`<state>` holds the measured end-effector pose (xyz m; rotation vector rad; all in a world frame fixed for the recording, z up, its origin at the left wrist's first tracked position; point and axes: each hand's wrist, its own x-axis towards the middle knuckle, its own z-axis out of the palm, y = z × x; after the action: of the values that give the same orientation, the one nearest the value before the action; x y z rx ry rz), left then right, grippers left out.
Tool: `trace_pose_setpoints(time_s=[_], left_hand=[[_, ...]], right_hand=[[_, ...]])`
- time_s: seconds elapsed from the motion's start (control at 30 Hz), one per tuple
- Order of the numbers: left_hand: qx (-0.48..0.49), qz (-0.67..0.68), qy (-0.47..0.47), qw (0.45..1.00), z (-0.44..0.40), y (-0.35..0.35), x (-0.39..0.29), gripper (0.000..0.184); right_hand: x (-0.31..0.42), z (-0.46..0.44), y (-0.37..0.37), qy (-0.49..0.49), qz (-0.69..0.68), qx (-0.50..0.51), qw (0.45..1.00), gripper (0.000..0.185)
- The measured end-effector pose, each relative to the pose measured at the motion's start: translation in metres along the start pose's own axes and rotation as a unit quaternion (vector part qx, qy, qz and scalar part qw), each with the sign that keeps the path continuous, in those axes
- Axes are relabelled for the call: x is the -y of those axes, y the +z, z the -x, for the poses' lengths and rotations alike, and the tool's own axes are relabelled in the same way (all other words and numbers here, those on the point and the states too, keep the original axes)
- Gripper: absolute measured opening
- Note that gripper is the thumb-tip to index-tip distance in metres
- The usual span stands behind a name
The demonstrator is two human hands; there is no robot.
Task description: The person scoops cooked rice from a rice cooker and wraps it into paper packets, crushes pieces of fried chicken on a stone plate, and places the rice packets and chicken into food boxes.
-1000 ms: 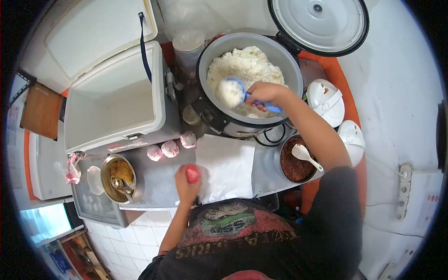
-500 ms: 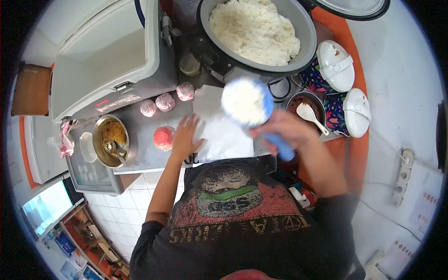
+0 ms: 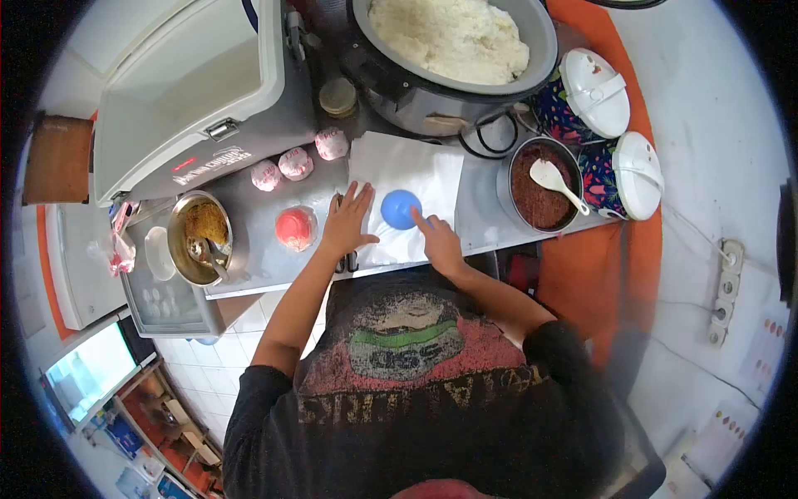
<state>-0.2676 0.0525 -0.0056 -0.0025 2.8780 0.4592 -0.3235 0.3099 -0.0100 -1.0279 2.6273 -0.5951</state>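
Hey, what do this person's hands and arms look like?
The left hand and right hand are bare, with no gloves, watch or bracelets visible. Both forearms are uncovered; the short, dark sleeves belong to a faded printed T-shirt.

The rice cooker [image 3: 499,88] is cropped at 12 o'clock; the blue scoop [image 3: 400,209] has its inside hidden, its handle covered by the right hand [image 3: 440,243] at its 4 o'clock.

White paper [image 3: 424,166]: left hand [image 3: 347,223] flat on its left side, fingers spread; right hand [image 3: 440,243] holding a blue scoop [image 3: 399,209], rounded back up (the handle mostly hidden). To the left: one red bundle [image 3: 295,228], three wrapped balls [image 3: 295,164], one metal bowl [image 3: 177,239]. To the right: one pot [image 3: 504,195] of brown food, white spoon [image 3: 549,178] inside. Beyond: rice cooker [image 3: 407,110], rice-filled.
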Motion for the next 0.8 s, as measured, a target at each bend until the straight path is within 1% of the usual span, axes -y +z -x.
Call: trace_pose_setpoints(time_s=[0.07,0.1,0.13,0.17,0.2,0.23,0.27,0.3,0.33,0.37,0.4,0.43,0.47,0.5,0.53,0.57,0.6,0.63,0.7,0.73,0.8], left_hand=[[0.006,-0.016,-0.002,1.0,-0.007,-0.002,0.001,0.121],[0.022,-0.025,-0.011,0.999,-0.005,-0.001,-0.002,0.123],[0.023,-0.025,-0.01,0.999,-0.003,0.0,-0.003,0.123],[0.04,-0.024,-0.012,0.999,-0.006,-0.012,-0.006,0.113],[0.058,-0.024,-0.014,0.998,-0.01,-0.019,-0.007,0.103],[0.059,-0.025,-0.009,0.998,-0.02,-0.021,-0.006,0.103],[0.078,-0.008,-0.027,0.997,-0.036,-0.023,-0.003,0.088],[0.095,0.009,-0.045,0.994,-0.049,-0.021,-0.002,0.074],[-0.057,0.019,0.007,0.998,-0.056,-0.009,0.0,0.058],[-0.062,0.016,0.012,0.998,-0.063,0.007,0.005,0.058],[-0.107,-0.027,0.047,0.993,-0.066,0.023,0.009,0.056],[-0.149,-0.069,0.081,0.983,-0.065,0.031,0.008,0.055],[-0.136,-0.038,0.075,0.987,-0.063,0.027,-0.001,0.054],[-0.138,-0.039,0.078,0.987,-0.063,0.028,-0.008,0.054],[-0.131,-0.012,0.047,0.99,-0.061,0.029,-0.015,0.054],[-0.122,0.014,0.014,0.992,-0.06,0.031,-0.02,0.053],[-0.106,0.066,0.01,0.992,-0.063,0.023,-0.023,0.054],[-0.104,0.064,0.011,0.992,-0.069,0.015,-0.027,0.054],[-0.163,0.131,-0.026,0.978,-0.083,0.008,-0.03,0.056],[-0.161,0.13,-0.027,0.978,-0.093,0.006,-0.028,0.056],[-0.087,0.199,-0.07,0.974,-0.115,0.006,-0.021,0.051]], right_hand=[[-0.002,-0.009,-0.004,0.041,0.047,0.0,0.998,0.07],[-0.001,-0.009,-0.004,0.042,0.047,-0.002,0.998,0.07],[0.001,-0.008,-0.004,0.057,0.018,0.012,0.998,0.074],[0.001,-0.011,-0.005,0.07,-0.011,0.023,0.997,0.078],[-0.01,-0.016,-0.007,0.072,-0.011,0.018,0.997,0.078],[-0.024,-0.019,-0.011,0.017,-0.112,0.029,0.993,0.076],[-0.034,-0.018,-0.014,-0.039,-0.211,0.037,0.976,0.075],[-0.029,-0.016,-0.025,-0.036,-0.209,0.032,0.977,0.075],[-0.025,-0.017,-0.038,-0.015,-0.229,-0.021,0.973,0.075],[-0.021,-0.019,-0.049,0.005,-0.25,-0.073,0.966,0.074],[-0.022,-0.019,-0.055,0.041,-0.209,-0.104,0.972,0.075],[-0.026,-0.018,-0.056,0.041,-0.208,-0.106,0.971,0.075],[-0.033,-0.018,-0.055,0.09,-0.176,-0.2,0.96,0.073],[-0.039,-0.02,-0.053,0.138,-0.143,-0.292,0.935,0.071],[-0.046,-0.021,-0.051,0.14,-0.144,-0.295,0.934,0.071],[-0.053,-0.021,-0.049,0.227,-0.153,-0.264,0.925,0.07],[-0.062,-0.021,-0.042,0.31,-0.162,-0.23,0.908,0.07],[-0.07,-0.025,-0.035,0.312,-0.165,-0.231,0.907,0.07],[-0.088,-0.034,-0.018,0.239,-0.128,-0.319,0.908,0.071],[-0.094,-0.039,-0.015,0.239,-0.13,-0.318,0.908,0.071],[-0.091,-0.056,-0.022,0.27,-0.115,-0.329,0.898,0.067]])
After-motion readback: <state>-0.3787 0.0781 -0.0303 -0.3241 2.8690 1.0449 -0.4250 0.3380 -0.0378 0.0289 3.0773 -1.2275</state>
